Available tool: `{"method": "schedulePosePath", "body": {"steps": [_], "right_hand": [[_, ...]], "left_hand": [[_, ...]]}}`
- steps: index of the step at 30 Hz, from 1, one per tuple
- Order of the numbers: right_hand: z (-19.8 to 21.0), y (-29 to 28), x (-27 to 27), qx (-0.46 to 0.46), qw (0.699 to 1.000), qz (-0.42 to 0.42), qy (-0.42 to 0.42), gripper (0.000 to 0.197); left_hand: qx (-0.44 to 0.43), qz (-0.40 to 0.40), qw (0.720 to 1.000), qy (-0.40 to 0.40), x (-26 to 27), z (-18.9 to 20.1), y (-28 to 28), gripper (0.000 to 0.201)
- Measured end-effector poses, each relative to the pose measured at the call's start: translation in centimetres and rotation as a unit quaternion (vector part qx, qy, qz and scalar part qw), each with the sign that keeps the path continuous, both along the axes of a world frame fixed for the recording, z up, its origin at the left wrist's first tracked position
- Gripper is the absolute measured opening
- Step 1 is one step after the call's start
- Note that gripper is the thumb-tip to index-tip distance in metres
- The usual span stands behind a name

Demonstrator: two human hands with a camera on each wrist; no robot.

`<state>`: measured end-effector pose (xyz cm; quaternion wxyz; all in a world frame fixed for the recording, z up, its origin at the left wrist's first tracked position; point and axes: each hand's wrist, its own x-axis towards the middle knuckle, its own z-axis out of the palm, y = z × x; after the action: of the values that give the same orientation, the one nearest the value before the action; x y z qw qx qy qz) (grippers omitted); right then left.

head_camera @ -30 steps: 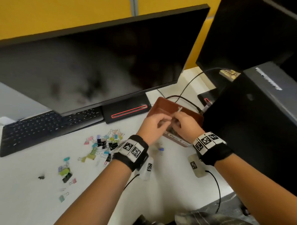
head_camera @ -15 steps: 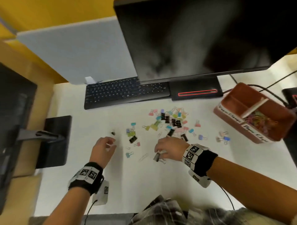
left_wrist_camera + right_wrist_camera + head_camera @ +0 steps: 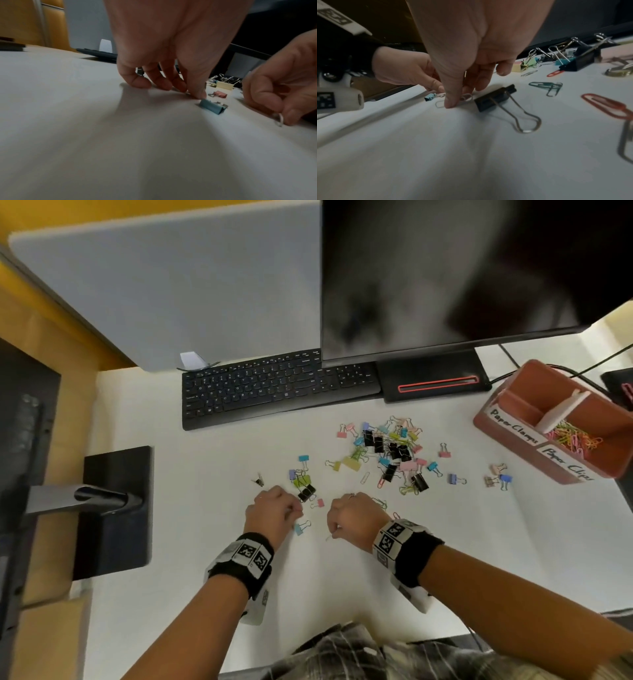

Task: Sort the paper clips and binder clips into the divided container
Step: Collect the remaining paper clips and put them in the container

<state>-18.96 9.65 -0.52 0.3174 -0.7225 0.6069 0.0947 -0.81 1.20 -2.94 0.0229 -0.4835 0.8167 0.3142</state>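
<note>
right hand (image 3: pixel 462 70): fingers curled, thumb and fingertips pinching a white paper clip (image 3: pixel 453 100) against the white desk (image 3: pixel 342 594). left hand (image 3: pixel 272 513): fingertips pinched down on the desk beside a blue binder clip (image 3: pixel 211 107); what it grips, cannot tell. scattered clips (image 3: pixel 387 453): desk centre. divided container (image 3: pixel 513 419): far right, coloured paper clips in its right compartment.
</note>
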Motion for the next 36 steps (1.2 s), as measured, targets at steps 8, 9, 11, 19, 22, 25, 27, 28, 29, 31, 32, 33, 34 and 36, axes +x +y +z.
{"method": "schedulePosePath", "body": {"steps": [8,9,11,19,22,25,27,28,29,31,32,33,34,36], "right_hand": [[3.2,2.0,-6.6,0.004,0.963,-0.243,-0.119,0.018],[3.2,2.9,-8.0,0.006,0.961,-0.254,-0.112,0.017],[3.1,4.8,-10.3,0.02,0.962,-0.257,-0.085,0.016],[1.7,7.8,-9.6,0.044,0.967,-0.238,-0.075,0.036],[1.1,7.6,-9.6,0.057,0.978,-0.189,-0.061,0.042],[0.6,7.5,-10.2,0.031,0.981,-0.177,-0.074,0.032],[0.5,7.4,-10.7,0.005,0.981,-0.17,-0.09,0.025],[0.5,7.4,-10.9,-0.005,0.982,-0.163,-0.099,0.023],[0.4,7.4,-11.2,-0.015,0.981,-0.161,-0.111,0.022],[0.1,7.3,-11.5,-0.027,0.977,-0.163,-0.135,0.018],[-0.1,7.2,-11.7,-0.034,0.976,-0.161,-0.14,0.017],[-0.4,7.2,-11.9,-0.039,0.977,-0.157,-0.139,0.016],[-0.5,7.1,-12.0,-0.042,0.978,-0.152,-0.134,0.016],[-0.3,6.9,-12.3,-0.04,0.979,-0.156,-0.127,0.017]], "left_hand": [[0.022,-0.064,0.996,-0.057,-1.3,1.2,-0.6,0.013],[0.036,-0.066,0.997,-0.03,-1.5,1.5,-0.6,0.013],[0.041,-0.086,0.995,0.039,-2.2,2.6,0.0,0.014],[0.039,-0.176,0.978,0.107,-9.4,4.0,3.6,0.007],[0.094,-0.178,0.977,0.066,-12.1,3.5,4.4,0.026],[0.072,-0.215,0.974,0.003,-13.5,2.4,4.5,0.033],[0.048,-0.221,0.974,-0.01,-14.1,1.9,4.4,0.026],[0.044,-0.214,0.976,-0.005,-14.3,1.7,4.4,0.02],[0.044,-0.204,0.978,0.002,-14.4,1.5,4.4,0.015],[0.039,-0.188,0.981,0.016,-14.4,1.2,4.4,0.01],[0.034,-0.18,0.983,0.025,-14.3,1.1,4.4,0.009],[0.032,-0.17,0.984,0.034,-14.2,1.0,4.4,0.008],[0.031,-0.164,0.985,0.038,-14.1,1.0,4.4,0.008],[0.028,-0.158,0.986,0.032,-13.9,1.0,4.3,0.008]]}}
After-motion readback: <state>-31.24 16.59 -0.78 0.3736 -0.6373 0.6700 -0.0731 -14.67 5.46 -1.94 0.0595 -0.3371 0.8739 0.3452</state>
